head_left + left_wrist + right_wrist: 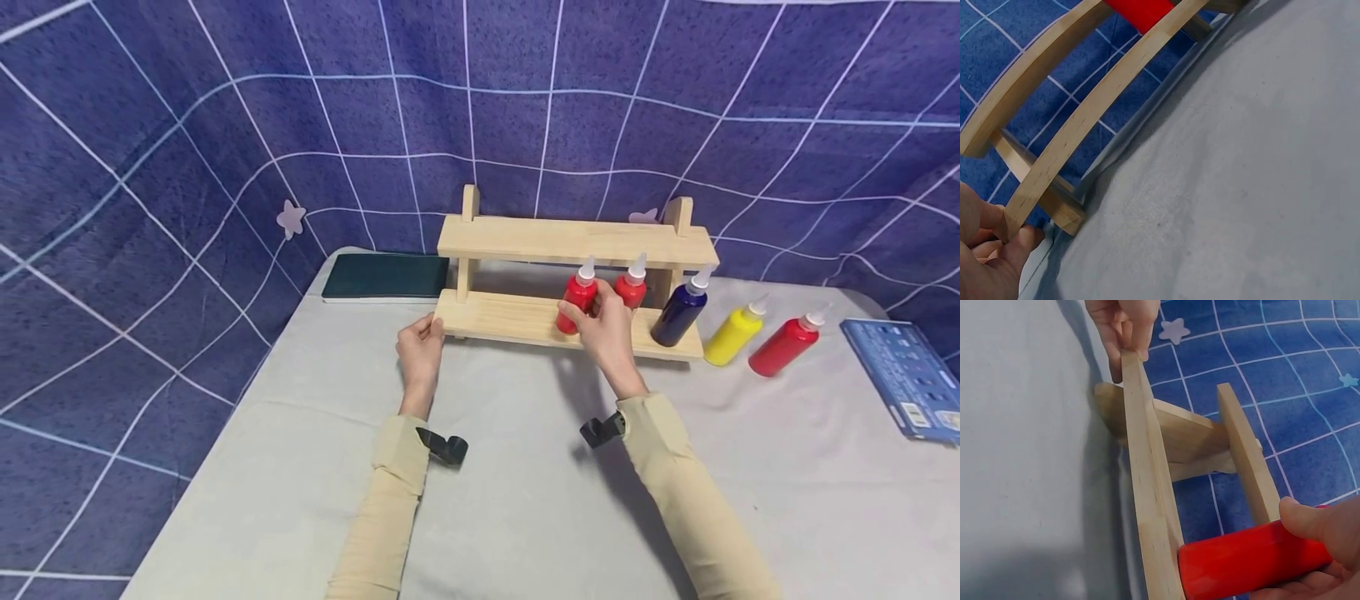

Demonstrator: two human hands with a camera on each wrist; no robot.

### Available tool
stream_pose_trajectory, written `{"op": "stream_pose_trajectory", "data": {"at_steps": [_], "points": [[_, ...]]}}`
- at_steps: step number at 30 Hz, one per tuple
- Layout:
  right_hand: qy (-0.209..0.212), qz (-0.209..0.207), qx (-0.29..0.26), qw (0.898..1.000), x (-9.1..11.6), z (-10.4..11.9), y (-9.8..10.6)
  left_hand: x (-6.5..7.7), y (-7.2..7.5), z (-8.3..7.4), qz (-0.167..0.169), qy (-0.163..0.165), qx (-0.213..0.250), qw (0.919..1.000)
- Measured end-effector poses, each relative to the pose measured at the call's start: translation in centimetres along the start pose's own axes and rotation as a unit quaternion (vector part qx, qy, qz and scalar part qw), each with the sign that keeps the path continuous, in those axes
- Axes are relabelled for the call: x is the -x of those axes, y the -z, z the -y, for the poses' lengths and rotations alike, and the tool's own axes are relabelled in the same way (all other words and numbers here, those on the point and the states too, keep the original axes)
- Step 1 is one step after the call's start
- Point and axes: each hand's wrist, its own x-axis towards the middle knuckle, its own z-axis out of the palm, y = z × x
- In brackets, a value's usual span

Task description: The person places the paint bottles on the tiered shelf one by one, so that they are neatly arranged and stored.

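A two-tier wooden rack stands against the blue curtain. Its lower board's left end is pinched between the thumb and fingers of my left hand, seen closely in the left wrist view. My right hand grips a red squeeze bottle with a white pointed cap; its base meets the lower board. Just right of it on that board stands a second red bottle, partly hidden by my fingers. Further right, a dark blue bottle occupies the board's right part.
Right of the rack, a yellow bottle and another red bottle stand on the pale cloth-covered table. A blue flat package lies at the far right. Behind my left hand is a dark green book.
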Motion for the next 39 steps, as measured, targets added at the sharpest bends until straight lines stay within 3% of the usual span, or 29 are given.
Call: {"op": "stream_pose_trajectory", "data": {"at_steps": [10,18,29,34,39], "points": [[0.015,-0.009,0.065,0.998,-0.1,-0.2,0.5,0.2,-0.7,0.0,0.0,-0.008,-0.009,0.9999],[0.025,0.009,0.082,0.996,-0.5,-0.3,0.7,0.2,-0.6,0.3,-0.002,-0.004,-0.004,1.0],[0.051,0.023,0.008,0.998,1.3,3.0,3.2,0.1,-0.7,0.1,0.002,0.001,-0.008,1.0],[0.081,0.0,-0.015,0.997,2.9,4.5,5.4,-0.1,-0.7,0.2,0.005,-0.002,-0.006,1.0],[0.087,-0.042,-0.078,0.992,3.9,5.5,8.1,-0.2,-0.5,0.4,0.0,-0.002,-0.005,1.0]]}}
